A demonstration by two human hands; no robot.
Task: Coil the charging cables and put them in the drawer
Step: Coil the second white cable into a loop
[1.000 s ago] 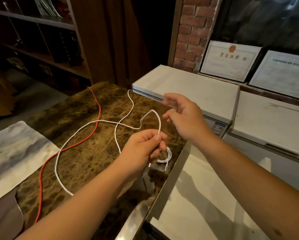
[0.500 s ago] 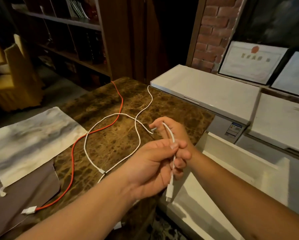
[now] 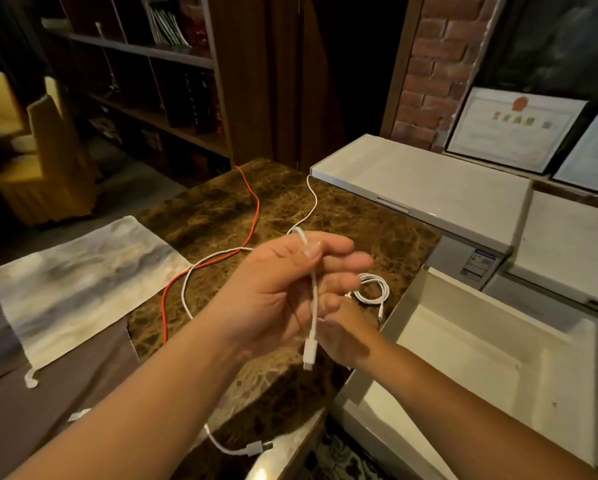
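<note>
Since half a second ago: right hand [image 3: 342, 336] dropped below and behind the left, no longer gripping the white cable; left hand [image 3: 283, 289] raised, with the plug now dangling free beneath it. Brown marbled tabletop [image 3: 359, 220] spread across the centre, a grey-white cloth [image 3: 83, 282] lying at its left side. Open white drawer [image 3: 481, 358] at right, pulled out beside the tabletop edge. Long white cable [image 3: 314, 299] pinched near its plug end between left thumb and forefinger, other fingers [image 3: 346, 263] loosely extended; the remainder running up over the hand, out across the tabletop toward the far edge, and looping back down to a second plug at the near edge. Orange cable [image 3: 252, 206] trailing along the tabletop, crossing the white one. Right hand mostly hidden behind the left, grip impossible to tell. Small coiled white cable [image 3: 373, 289] resting on the tabletop just beside the drawer.
</note>
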